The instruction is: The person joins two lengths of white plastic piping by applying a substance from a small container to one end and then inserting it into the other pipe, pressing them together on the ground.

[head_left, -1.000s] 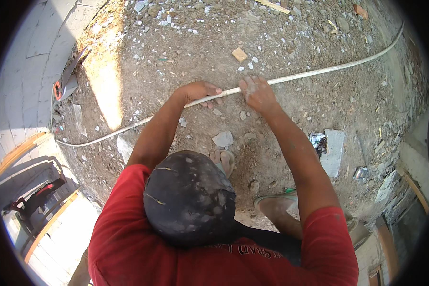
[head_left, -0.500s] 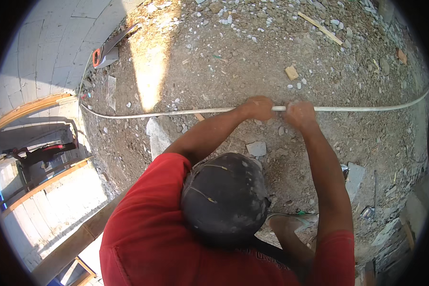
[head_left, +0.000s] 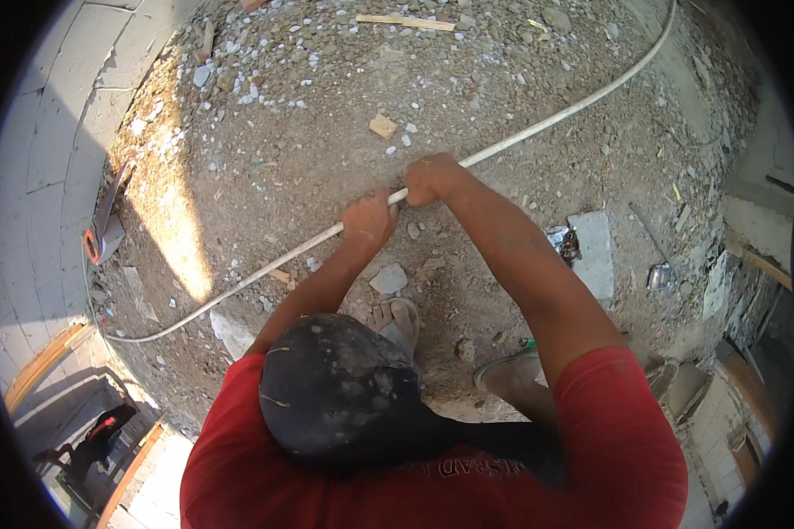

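Observation:
A long, thin, whitish flexible pipe (head_left: pixel 547 123) runs across the view, slanting from the low left to the far upper right. My left hand (head_left: pixel 370 217) is closed around it near the middle. Just to the right and a little farther away, my right hand (head_left: pixel 432 178) also grips the pipe. Only a short bit of pipe shows between the two fists. The fingers' undersides are hidden. Below the hands lies a flat pale stone (head_left: pixel 388 279), near a sandalled foot (head_left: pixel 399 319).
Rubble and loose stones cover the ground. A handsaw (head_left: pixel 104 207) with an orange-and-black handle leans by the block wall (head_left: pixel 48 141) at left. A wood chunk (head_left: pixel 383 126) lies beyond my hands, a wooden strip (head_left: pixel 406 22) farther off. A pale slab (head_left: pixel 593 256) lies at right.
The pipe ran nearly level and now slants up to the right. My hands are closer together, the right one now farther away than the left. The whole view has turned and shifted.

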`<control>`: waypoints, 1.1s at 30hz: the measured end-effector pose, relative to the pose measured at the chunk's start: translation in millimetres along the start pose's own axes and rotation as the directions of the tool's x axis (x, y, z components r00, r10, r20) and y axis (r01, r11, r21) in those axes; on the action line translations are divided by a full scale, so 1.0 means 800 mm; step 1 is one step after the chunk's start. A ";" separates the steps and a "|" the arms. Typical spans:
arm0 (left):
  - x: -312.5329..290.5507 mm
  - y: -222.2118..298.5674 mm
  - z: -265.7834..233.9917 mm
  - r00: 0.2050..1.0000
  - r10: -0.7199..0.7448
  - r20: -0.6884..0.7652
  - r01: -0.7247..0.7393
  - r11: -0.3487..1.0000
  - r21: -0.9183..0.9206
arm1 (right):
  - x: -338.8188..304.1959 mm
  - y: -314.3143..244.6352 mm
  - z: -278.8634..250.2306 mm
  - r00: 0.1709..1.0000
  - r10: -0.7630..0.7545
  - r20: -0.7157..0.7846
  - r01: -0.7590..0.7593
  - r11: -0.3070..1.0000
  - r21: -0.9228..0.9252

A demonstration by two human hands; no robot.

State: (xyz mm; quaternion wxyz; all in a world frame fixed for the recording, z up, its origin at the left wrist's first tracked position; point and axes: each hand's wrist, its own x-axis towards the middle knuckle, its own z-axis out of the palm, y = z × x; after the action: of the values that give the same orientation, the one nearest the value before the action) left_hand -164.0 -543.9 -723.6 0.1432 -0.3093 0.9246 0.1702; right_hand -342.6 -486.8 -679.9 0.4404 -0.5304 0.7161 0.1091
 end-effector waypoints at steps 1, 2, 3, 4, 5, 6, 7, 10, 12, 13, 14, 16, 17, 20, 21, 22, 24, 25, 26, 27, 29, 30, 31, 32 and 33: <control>0.000 0.002 0.005 0.999 -0.011 -0.033 0.011 1.000 0.001 | 0.006 0.000 0.009 1.000 -0.014 -0.026 0.014 1.000 -0.004; 0.004 0.004 0.002 0.999 -0.028 0.020 0.028 1.000 0.005 | 0.010 -0.003 0.018 0.998 -0.033 -0.047 0.032 0.999 -0.010; 0.008 0.002 -0.003 0.996 -0.055 0.072 0.054 0.998 0.011 | 0.010 -0.010 0.022 0.993 -0.043 -0.106 0.040 0.999 -0.029; 0.016 -0.011 0.002 0.996 -0.062 0.067 0.061 0.998 0.022 | 0.008 -0.019 0.023 0.984 -0.064 -0.169 0.055 0.997 -0.056; 0.024 -0.016 0.001 0.996 -0.068 0.065 0.066 0.997 0.036 | 0.009 -0.022 0.027 0.985 -0.038 -0.168 0.031 0.998 -0.046; 0.028 -0.017 0.003 0.996 -0.046 0.072 0.044 0.999 0.030 | 0.010 -0.024 0.031 0.972 -0.036 -0.232 0.025 0.998 -0.053; 0.030 -0.009 -0.007 0.990 -0.045 0.133 0.043 0.999 0.018 | 0.012 -0.020 0.038 0.955 -0.036 -0.295 0.019 0.998 -0.060; 0.057 -0.057 -0.004 0.937 0.037 0.348 0.002 0.994 -0.109 | 0.016 -0.018 0.050 0.918 -0.163 -0.362 0.125 0.984 -0.126; 0.076 -0.065 -0.005 0.846 0.169 0.505 -0.048 0.969 -0.244 | 0.029 -0.011 0.076 0.893 -0.165 -0.419 0.125 0.985 -0.121; 0.081 -0.053 -0.026 0.689 0.148 0.710 0.217 0.892 -0.397 | 0.033 -0.002 0.089 0.865 -0.176 -0.470 0.132 0.983 -0.124; 0.085 -0.043 -0.045 0.481 0.182 0.858 0.497 0.749 -0.438 | 0.034 0.002 0.093 0.869 -0.154 -0.469 0.112 0.987 -0.117; 0.075 -0.040 -0.063 0.477 0.194 0.857 0.517 0.727 -0.452 | 0.035 -0.001 0.099 0.610 -0.353 -0.710 0.180 0.934 -0.309; 0.075 -0.035 -0.068 0.487 0.207 0.849 0.532 0.700 -0.476 | 0.034 0.010 0.109 0.611 -0.335 -0.717 0.160 0.939 -0.303; 0.073 -0.048 -0.035 0.550 0.126 0.826 0.416 0.816 -0.401 | 0.024 0.017 0.107 0.371 -0.347 -0.862 0.170 0.937 -0.304; 0.070 -0.059 -0.032 0.558 0.115 0.822 0.420 0.815 -0.399 | 0.017 0.003 0.087 0.650 -0.259 -0.715 0.203 0.965 -0.166; 0.059 -0.059 -0.031 0.735 0.040 0.676 0.234 0.921 -0.310 | 0.006 -0.009 0.071 0.865 -0.173 -0.470 0.185 0.983 -0.021; 0.050 -0.042 -0.027 0.905 0.014 0.425 0.004 0.999 -0.041 | -0.001 -0.010 0.058 0.888 -0.131 -0.441 0.142 0.990 -0.007; 0.047 -0.039 -0.024 0.903 0.023 0.428 -0.007 0.999 -0.040 | -0.001 -0.010 0.053 0.905 -0.104 -0.412 0.111 0.994 -0.008; 0.042 -0.038 -0.021 0.940 -0.010 0.341 0.003 1.000 0.022 | -0.002 -0.009 0.049 0.905 -0.096 -0.414 0.104 0.995 -0.003; 0.037 -0.038 -0.019 0.968 -0.040 0.247 0.020 0.996 0.082 | -0.003 -0.007 0.045 0.905 -0.122 -0.408 0.136 0.991 0.004; 0.027 -0.024 -0.022 0.985 -0.022 0.172 0.000 0.992 0.126 | -0.001 -0.004 0.035 0.900 -0.141 -0.412 0.159 0.987 0.009; 0.024 -0.018 -0.025 0.995 -0.008 0.101 -0.010 0.986 0.169 | -0.002 -0.003 0.030 0.913 -0.161 -0.375 0.183 0.983 0.025; 0.021 -0.017 -0.030 0.995 0.000 0.097 -0.017 0.985 0.172 | -0.003 -0.003 0.027 0.924 -0.182 -0.337 0.207 0.977 0.041; 0.025 -0.003 -0.028 0.992 -0.041 0.118 0.021 0.986 0.163 | 0.001 0.003 0.037 0.929 -0.149 -0.340 0.176 0.983 0.051; 0.029 0.012 -0.026 0.987 -0.077 0.142 0.054 0.986 0.158 | 0.004 0.004 0.049 0.906 -0.103 -0.412 0.135 0.990 0.048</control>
State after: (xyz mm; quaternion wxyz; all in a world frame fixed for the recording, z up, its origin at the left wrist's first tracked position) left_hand -191.0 -557.1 -711.3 0.2401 -0.3142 0.9111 0.1161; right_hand -325.1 -463.0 -706.4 0.3068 -0.5671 0.7621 -0.0580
